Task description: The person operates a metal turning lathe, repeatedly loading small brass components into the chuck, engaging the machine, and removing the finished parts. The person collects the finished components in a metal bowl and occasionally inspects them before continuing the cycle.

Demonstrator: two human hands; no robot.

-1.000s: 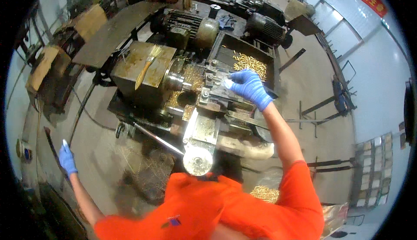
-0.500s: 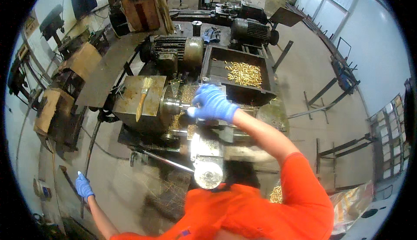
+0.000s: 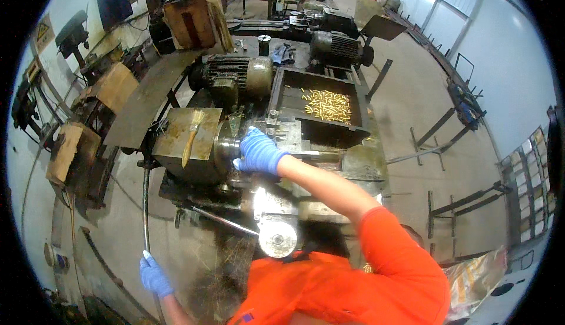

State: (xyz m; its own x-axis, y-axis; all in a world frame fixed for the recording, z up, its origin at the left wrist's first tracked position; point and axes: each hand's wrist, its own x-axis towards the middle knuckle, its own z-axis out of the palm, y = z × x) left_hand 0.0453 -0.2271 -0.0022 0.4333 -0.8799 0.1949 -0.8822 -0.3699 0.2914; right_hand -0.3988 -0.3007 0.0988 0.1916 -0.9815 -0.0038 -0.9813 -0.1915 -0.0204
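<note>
My left hand (image 3: 155, 275), in a blue glove, is wrapped around the lower part of a long metal lever (image 3: 146, 207) left of a small lathe. The right hand (image 3: 259, 153), gloved alike, is at the lathe's round chuck (image 3: 228, 147), fingers bent and thumb toward its face. Anything in those fingers is hidden. Behind the chuck, a brush (image 3: 190, 139) with a wooden handle lies on the headstock (image 3: 168, 131). Nearer my body is a round metal handwheel (image 3: 277, 239).
A dark metal tray (image 3: 288, 92) with a heap of small brass-coloured pieces (image 3: 327, 106) stands behind my right hand. Electric motors (image 3: 235, 73) sit at the back. A thin rod (image 3: 223, 219) sticks out below the headstock, and a plastic sack (image 3: 477, 284) is at the lower right.
My right hand has moved left, up to the chuck. The left hand and the lever's lower end have swung right, toward my body.
</note>
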